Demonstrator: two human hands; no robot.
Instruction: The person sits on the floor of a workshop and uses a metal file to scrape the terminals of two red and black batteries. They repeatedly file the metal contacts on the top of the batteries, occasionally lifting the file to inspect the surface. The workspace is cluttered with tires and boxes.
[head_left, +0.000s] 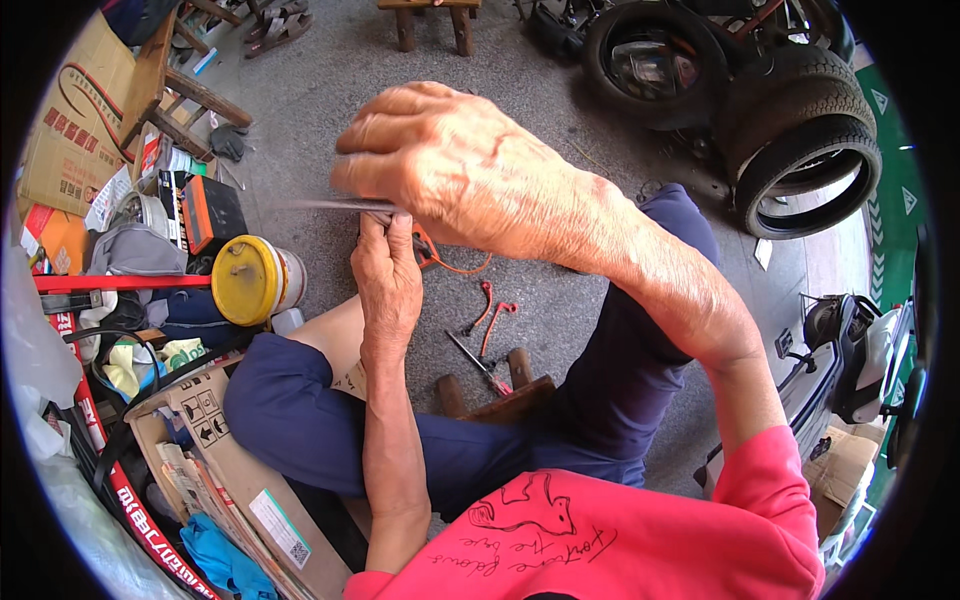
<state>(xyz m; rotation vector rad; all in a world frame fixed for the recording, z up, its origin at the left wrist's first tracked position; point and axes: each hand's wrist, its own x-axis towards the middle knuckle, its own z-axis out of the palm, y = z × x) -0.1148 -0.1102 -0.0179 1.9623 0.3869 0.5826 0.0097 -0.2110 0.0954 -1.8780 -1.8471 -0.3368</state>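
Left hand (388, 285) of mine is clamped on a thin dark strand (330, 204), trailing toward nine o'clock; my right hand (450, 155) looms at one o'clock — can't tell whether it's closed. I'd judge the strand light, pliant, perhaps slippery — best pinched near its end.

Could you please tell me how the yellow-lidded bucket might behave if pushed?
The bucket would probably keep its shape, as it looks rigid. If tipped, it might roll, being round. Its weight could surprise: the lid hides any contents.
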